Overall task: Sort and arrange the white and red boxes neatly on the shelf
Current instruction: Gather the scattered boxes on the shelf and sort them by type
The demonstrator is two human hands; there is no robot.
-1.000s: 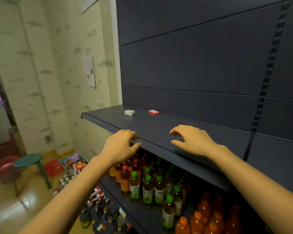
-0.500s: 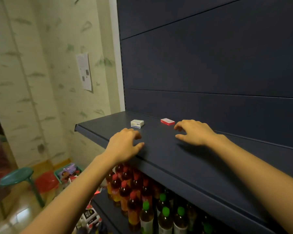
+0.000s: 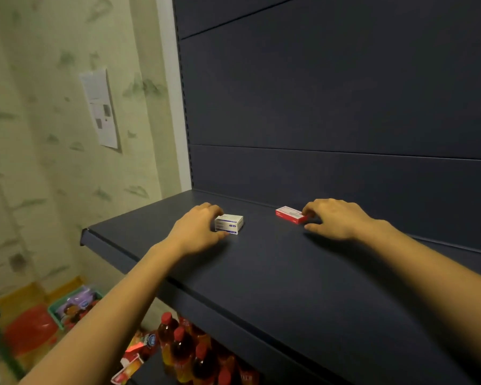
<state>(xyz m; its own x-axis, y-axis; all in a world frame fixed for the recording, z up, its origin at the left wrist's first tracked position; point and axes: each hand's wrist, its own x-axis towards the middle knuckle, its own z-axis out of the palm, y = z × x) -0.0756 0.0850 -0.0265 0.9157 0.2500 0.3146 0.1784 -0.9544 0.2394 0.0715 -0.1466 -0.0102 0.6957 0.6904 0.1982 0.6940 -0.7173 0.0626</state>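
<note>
Below the front edge of the dark blue-grey metal shelf (image 3: 289, 276) stand red-capped bottles of amber drink (image 3: 178, 343), on a lower level; both bare forearms reach over that edge toward the middle of the shelf. The left hand (image 3: 196, 229) is curled round the left end of the small white cardboard box (image 3: 229, 223), thumb at its near corner and fingers over the far side, so it holds it. Further back and to the right, well apart from it, lies the flat red cardboard box (image 3: 289, 214), close to the shelf's back edge. The right hand (image 3: 338, 218) has curled fingertips at the right end of that box and its thumb on the shelf just in front; whether it grips I cannot tell. Both boxes look light, stiff and easily dented, likely to slide on smooth metal; a gentle pinch across the short sides should do. Behind stands the dark back panel (image 3: 331, 93).
</note>
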